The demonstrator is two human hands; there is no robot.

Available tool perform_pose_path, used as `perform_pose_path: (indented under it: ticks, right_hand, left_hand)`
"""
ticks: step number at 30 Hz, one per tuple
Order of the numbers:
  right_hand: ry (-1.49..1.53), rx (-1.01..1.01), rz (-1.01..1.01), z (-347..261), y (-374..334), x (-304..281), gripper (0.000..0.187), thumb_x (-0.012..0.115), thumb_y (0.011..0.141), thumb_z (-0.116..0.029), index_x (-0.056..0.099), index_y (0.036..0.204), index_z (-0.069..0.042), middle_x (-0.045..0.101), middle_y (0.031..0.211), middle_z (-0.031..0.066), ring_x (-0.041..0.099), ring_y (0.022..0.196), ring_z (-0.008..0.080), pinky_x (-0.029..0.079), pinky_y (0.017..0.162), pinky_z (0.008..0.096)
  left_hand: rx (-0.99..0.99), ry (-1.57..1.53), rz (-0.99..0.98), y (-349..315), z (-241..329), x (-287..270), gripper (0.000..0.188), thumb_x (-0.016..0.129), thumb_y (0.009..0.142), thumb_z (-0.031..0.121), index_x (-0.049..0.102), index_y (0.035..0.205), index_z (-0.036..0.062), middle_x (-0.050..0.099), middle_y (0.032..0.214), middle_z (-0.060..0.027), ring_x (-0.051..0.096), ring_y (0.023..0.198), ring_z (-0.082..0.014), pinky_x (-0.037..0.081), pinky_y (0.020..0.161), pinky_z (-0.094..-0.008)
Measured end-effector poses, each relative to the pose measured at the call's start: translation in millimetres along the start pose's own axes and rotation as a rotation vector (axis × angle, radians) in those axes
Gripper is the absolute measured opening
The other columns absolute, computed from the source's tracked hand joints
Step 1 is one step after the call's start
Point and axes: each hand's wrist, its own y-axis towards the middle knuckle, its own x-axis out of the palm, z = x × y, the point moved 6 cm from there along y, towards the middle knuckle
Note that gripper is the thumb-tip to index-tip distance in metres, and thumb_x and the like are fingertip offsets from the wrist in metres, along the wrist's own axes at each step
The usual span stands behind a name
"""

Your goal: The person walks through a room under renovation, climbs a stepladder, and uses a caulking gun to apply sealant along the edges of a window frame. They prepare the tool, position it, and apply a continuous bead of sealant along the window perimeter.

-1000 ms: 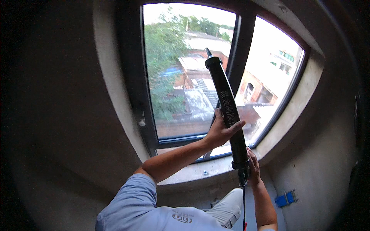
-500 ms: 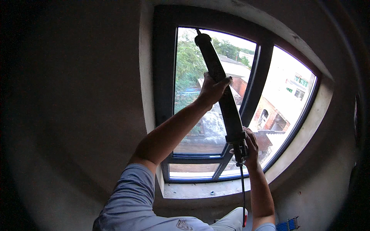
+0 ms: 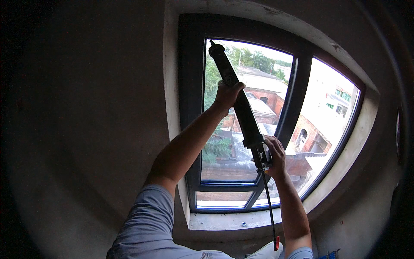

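Note:
A long black caulking gun slants up across the window, held in both hands. Its nozzle tip is at the upper left corner of the left glass pane; whether it touches cannot be told. My left hand is wrapped around the barrel's middle from the left. At the lower end, my right hand grips the handle and trigger part, which the fingers and gun body largely hide. From the gun's back a thin rod hangs down, ending in a red hooked tip.
The dark window frame sits in a pale recess in rough grey walls. A thick mullion divides the panes. On the sill lies a small round object. Something blue shows at the bottom right.
The nozzle has moved left along the pane's top edge to its corner. Both hands have travelled left with the gun, still gripping it. The view has shifted slightly.

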Motion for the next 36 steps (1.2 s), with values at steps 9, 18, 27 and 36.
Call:
perform_pose_path:
  ticks: [9,18,27,36]
  right_hand:
    - [-0.025,-0.008,-0.001,8.3,21.3,9.3,0.068,0.090,0.066,-0.027,0.062,0.123,-0.003,0.066,0.116,0.0180,0.065,0.110,0.0373,0.050,0.098,0.0479]
    - [-0.065,-0.035,-0.009,13.3,28.5,11.7,0.064,0.082,0.062,-0.023,0.060,0.120,-0.005,0.065,0.114,0.0167,0.064,0.109,0.0366,0.047,0.102,0.0515]
    - [-0.114,-0.023,-0.013,14.4,35.9,12.9,0.059,0.080,0.058,-0.018,0.059,0.113,-0.008,0.064,0.105,0.0132,0.064,0.101,0.0359,0.047,0.099,0.0515]
    - [-0.092,-0.033,-0.077,7.2,35.4,29.0,0.074,0.084,0.054,-0.023,0.056,0.121,-0.007,0.061,0.115,0.0156,0.062,0.109,0.0348,0.039,0.113,0.0537]
  left_hand:
    - [0.043,-0.017,0.047,21.9,1.0,-7.7,0.032,0.079,0.080,0.024,0.056,0.095,0.0073,0.058,0.078,-0.0035,0.062,0.064,-0.0179,0.052,0.054,-0.0357]
    - [-0.005,-0.021,0.025,26.7,-1.9,-13.2,0.042,0.078,0.080,0.026,0.052,0.107,0.0071,0.058,0.084,-0.0055,0.063,0.070,-0.0200,0.054,0.059,-0.0388]
    - [0.027,-0.042,0.008,34.5,-2.7,-17.9,0.027,0.075,0.081,0.025,0.057,0.094,0.0087,0.055,0.076,-0.0020,0.058,0.064,-0.0174,0.047,0.054,-0.0360]
    - [0.052,-0.015,0.010,30.3,-1.2,-27.1,0.024,0.075,0.080,0.023,0.058,0.089,0.0085,0.055,0.075,-0.0015,0.056,0.065,-0.0152,0.044,0.058,-0.0350]
